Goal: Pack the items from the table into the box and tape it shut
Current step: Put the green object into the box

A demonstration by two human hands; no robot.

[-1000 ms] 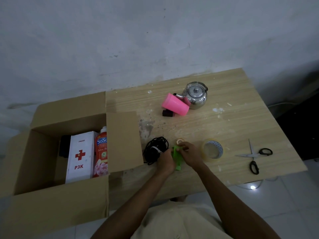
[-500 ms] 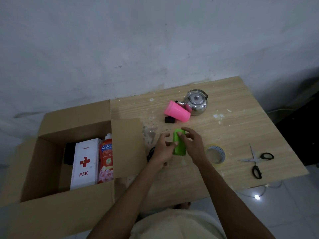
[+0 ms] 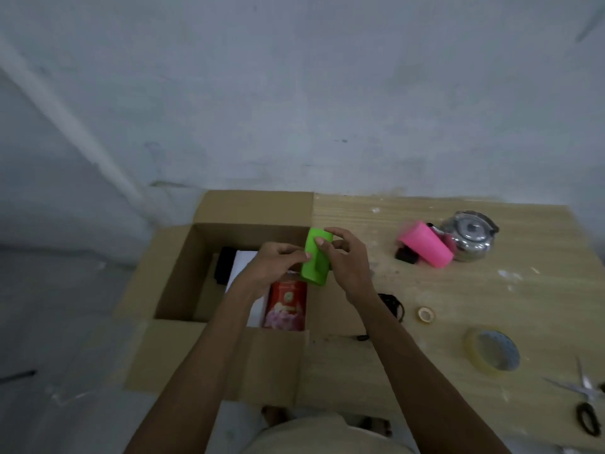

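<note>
A green cup (image 3: pixel 314 260) hangs tilted over the right side of the open cardboard box (image 3: pixel 176 276). My left hand (image 3: pixel 271 267) pinches its left side and my right hand (image 3: pixel 347 260) grips its right side. Inside the box lie a white first-aid case (image 3: pixel 244 262), a red bottle (image 3: pixel 286 306) and a dark item (image 3: pixel 224 265). On the table (image 3: pixel 491 299) remain a pink cup (image 3: pixel 425 244), a steel kettle (image 3: pixel 468 234), a small black block (image 3: pixel 406 255), a black cord (image 3: pixel 393 304), a small round lid (image 3: pixel 425 314), a tape roll (image 3: pixel 492 350) and scissors (image 3: pixel 586 404).
The box stands left of the table with its flaps folded out; the right flap lies against the table edge under my right wrist. A pale wall rises behind. Grey floor spreads to the left.
Both hands lifted the green cup off the table and carried it left, over the box. The camera view swung left with them.
</note>
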